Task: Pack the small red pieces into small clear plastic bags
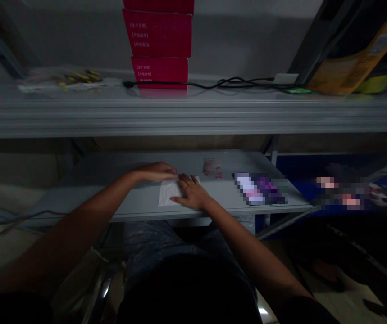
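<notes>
Pressing down flat, the right hand lies wide open with its fingers spread on a thin white sheet, which could be paper or a flat bag; it is hard to tell. The sheet sits near the front edge of a gray metal shelf, between the two hands. The left hand is narrow, with its fingers close together and their tips at the top of the sheet, but it is hard to tell if they are pinching it. A small clear bag with pink marks lies behind the sheet and off to the right, and a blurry purple and white pack lies farther right. Up above is another metal shelf with stacked red boxes and a black cord. The sheet looks thin and light, so it could slide if a hand pushes it sideways. It could slip off the front edge, or it could crease or tear if the hands pull different ways. A hand moving right could bump the small bag, and a hand lifted too high could hit the shelf above.
</notes>
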{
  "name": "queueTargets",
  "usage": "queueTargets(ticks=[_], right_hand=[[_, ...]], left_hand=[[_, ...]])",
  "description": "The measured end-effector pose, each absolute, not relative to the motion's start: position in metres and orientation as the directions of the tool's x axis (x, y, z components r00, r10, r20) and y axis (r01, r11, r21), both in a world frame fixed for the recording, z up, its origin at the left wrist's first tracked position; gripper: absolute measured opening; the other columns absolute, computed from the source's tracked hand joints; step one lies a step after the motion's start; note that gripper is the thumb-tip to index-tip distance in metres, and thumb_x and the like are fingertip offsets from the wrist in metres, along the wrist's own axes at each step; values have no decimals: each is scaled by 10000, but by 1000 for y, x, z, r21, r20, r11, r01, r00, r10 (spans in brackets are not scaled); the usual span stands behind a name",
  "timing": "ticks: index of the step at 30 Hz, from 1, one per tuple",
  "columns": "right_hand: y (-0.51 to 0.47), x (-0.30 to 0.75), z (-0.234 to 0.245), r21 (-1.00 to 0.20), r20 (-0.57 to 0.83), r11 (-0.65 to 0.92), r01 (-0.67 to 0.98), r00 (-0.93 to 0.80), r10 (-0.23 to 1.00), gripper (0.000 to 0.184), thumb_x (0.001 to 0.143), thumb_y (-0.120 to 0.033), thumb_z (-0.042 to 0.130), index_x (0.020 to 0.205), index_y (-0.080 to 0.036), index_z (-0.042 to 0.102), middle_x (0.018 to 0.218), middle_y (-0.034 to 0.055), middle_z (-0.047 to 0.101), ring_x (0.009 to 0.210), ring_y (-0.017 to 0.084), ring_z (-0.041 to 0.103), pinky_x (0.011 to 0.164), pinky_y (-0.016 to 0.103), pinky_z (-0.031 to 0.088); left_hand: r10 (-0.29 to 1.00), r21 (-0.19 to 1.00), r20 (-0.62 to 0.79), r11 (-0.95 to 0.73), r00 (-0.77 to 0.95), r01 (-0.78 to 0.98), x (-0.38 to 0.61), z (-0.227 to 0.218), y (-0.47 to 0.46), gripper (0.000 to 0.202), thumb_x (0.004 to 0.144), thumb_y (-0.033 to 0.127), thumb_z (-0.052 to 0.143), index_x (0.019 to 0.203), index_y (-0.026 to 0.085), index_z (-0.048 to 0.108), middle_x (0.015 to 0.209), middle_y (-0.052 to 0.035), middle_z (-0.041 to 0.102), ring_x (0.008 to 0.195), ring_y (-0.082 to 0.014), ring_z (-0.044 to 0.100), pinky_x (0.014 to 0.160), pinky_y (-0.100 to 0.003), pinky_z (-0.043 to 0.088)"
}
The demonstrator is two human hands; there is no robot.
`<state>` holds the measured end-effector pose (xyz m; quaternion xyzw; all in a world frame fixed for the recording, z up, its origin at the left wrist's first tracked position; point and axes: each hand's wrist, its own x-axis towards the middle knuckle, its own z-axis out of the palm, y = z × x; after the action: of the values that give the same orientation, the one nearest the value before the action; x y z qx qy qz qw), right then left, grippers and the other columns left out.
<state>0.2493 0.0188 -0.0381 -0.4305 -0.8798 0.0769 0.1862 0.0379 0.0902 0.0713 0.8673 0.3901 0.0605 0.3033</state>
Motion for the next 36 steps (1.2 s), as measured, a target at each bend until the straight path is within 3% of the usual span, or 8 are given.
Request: queueTargets(ticks=[4, 8, 12, 16, 20, 26, 31, 36], right_hand=[[19, 249, -36, -302, 246, 609, 734, -557, 793, 932, 901, -787, 417, 1536, -109, 342, 1584, 219, 361, 1495, 358, 265, 1208, 544, 168], [19, 249, -36, -304, 248, 608, 733, -556, 794, 966, 886, -810, 409, 1534, -96, 340, 1579, 222, 367, 1494, 354, 272, 1215, 536, 174], [18, 249, -35, -313, 257, 605, 732, -548, 796, 943, 891, -806, 404, 1532, -117, 345, 1589, 215, 352, 1490, 354, 286, 1207, 544, 204], [19, 251, -36, -328, 276, 606, 725, -539, 795, 942, 888, -791, 441, 1545, -127, 321, 1589, 211, 355, 1493, 353, 282, 1209, 549, 212], [19, 249, -39, -354, 291, 606, 713, -532, 795, 956, 863, -781, 505, 1540, -127, 338, 1580, 220, 367, 1483, 368, 302, 1203, 559, 245], [36, 265, -43, -475, 417, 640, 603, -486, 768, 752, 942, -599, 544, 1521, -144, 393, 1547, 174, 441, 1437, 296, 409, 1176, 456, 363], [91, 328, -22, -416, 424, 278, 866, -86, 902, 494, 976, -253, 457, 1445, -103, 507, 1487, 166, 511, 1397, 266, 462, 1176, 410, 362], [137, 378, -1, -222, 209, 94, 971, -47, 977, 455, 954, -215, 515, 1369, -45, 585, 1356, 222, 616, 1291, 325, 564, 1076, 406, 448]], left_hand=[[718, 838, -240, -186, 653, 512, 33, 65, 97, 406, 865, 492, 438, 979, 189, 681, 941, -88, 731, 856, -225, 649, 784, -325, 483], [711, 887, -328, 5, 622, 461, 23, 60, 102, 519, 901, 541, 345, 1071, 169, 665, 912, -124, 732, 815, -245, 672, 732, -359, 522], [825, 775, -161, -234, 541, 587, -5, 62, 116, 544, 890, 598, 369, 1027, 168, 674, 961, -115, 729, 836, -245, 663, 777, -371, 537], [894, 580, -34, -347, 447, 737, -39, 53, 114, 499, 807, 573, 575, 1106, 186, 674, 1191, -121, 694, 1078, -297, 624, 948, -392, 493], [928, 309, -29, -344, 371, 887, -52, 18, 95, 643, 871, 531, 495, 1386, 152, 565, 1475, -150, 541, 1344, -342, 500, 1092, -423, 414], [922, 128, 3, -385, 388, 914, -46, -36, 86, 646, 973, 397, 324, 1550, 109, 358, 1638, -135, 314, 1528, -308, 222, 1228, -444, 197], [921, 71, -35, -386, 389, 920, -51, -47, 91, 655, 1003, 463, 285, 1598, 190, 262, 1672, -106, 226, 1547, -337, 133, 1222, -525, 144], [922, 90, 23, -387, 386, 918, -48, -47, 85, 666, 1009, 493, 275, 1595, 178, 268, 1661, -155, 239, 1540, -365, 148, 1206, -571, 147]])
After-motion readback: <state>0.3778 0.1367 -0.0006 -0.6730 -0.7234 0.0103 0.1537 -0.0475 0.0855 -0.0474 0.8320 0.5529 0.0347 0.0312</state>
